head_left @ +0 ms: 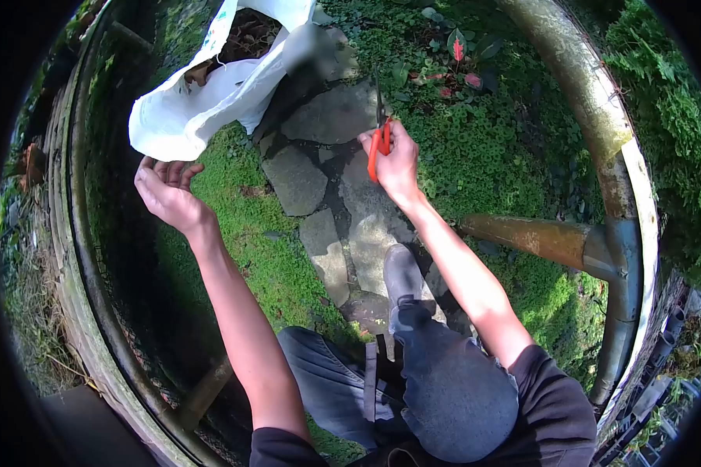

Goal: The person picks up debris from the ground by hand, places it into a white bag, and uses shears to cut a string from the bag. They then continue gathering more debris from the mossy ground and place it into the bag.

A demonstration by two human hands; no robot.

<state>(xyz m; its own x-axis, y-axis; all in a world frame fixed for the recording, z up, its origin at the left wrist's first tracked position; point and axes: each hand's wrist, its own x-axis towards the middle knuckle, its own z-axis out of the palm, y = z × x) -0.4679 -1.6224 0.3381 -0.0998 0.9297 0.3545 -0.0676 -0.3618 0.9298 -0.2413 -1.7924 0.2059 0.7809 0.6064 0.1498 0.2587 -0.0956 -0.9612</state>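
My right hand (398,159) is closed around the orange handles of a pair of garden scissors (378,144). Their dark, narrow blades point away from me over the stone path. My left hand (173,193) is just under the near rim of a white sack (167,124), fingers loosely curled and apart, with nothing visible between them. The sack's mouth gapes toward me, and brown dry leaves (249,39) show inside. A blurred grey patch covers part of the sack's right edge.
Flat stepping stones (294,179) run up the middle, with low green ground cover (245,233) on both sides. My boot (403,274) stands on the stones. A plant with a red leaf (457,48) grows at upper right. Curved rails (584,78) and a crossbar (530,236) flank me.
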